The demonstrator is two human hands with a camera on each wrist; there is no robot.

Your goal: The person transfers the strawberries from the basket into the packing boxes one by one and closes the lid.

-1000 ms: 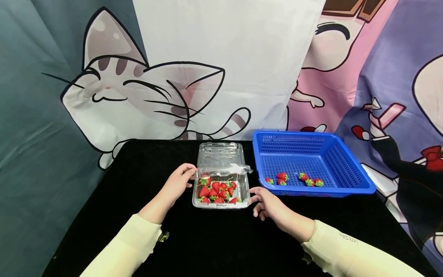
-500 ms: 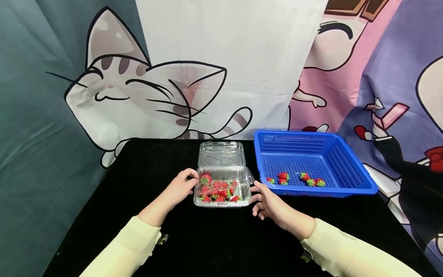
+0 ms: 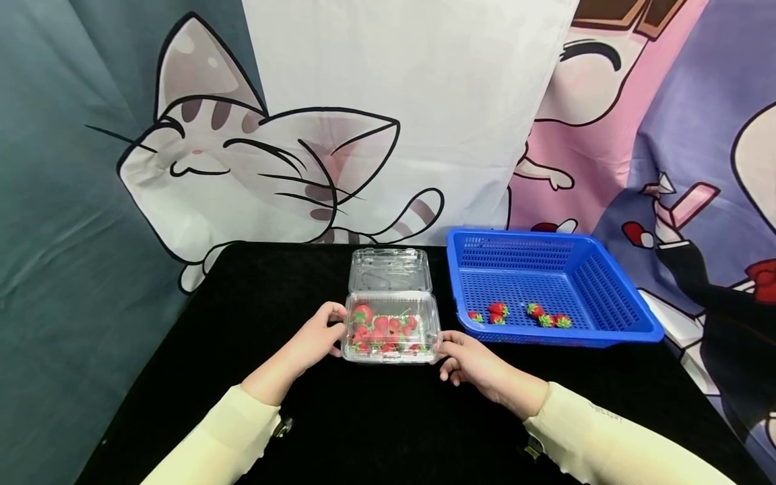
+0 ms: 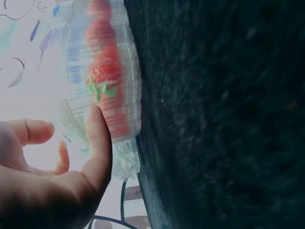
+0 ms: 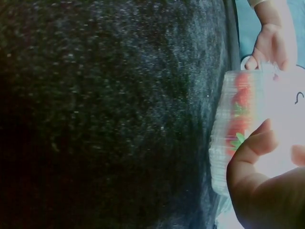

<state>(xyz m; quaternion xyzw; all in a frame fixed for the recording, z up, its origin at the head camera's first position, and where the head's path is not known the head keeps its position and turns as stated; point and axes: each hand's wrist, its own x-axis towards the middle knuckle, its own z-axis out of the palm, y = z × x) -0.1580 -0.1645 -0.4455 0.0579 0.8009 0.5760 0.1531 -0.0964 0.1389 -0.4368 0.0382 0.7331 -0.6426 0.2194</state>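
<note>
Black cloth-covered desk (image 3: 339, 424), cartoon-printed fabric backdrop (image 3: 388, 60): one clear rectangular plastic box (image 3: 388, 360) at lower centre, red strawberries (image 3: 380, 325) inside, transparent plastic cover (image 3: 388, 304) over them; left hand (image 3: 315, 337) and right hand (image 3: 475, 364) at the box's opposite sides, fingers parted. Apparently done: filling, covering. Apparently left: securing edges, perhaps folding the clear plastic shell (image 3: 390, 271) behind; six loose strawberries (image 3: 545, 320) in blue perforated plastic basket (image 3: 570, 336), right of frame.
</note>
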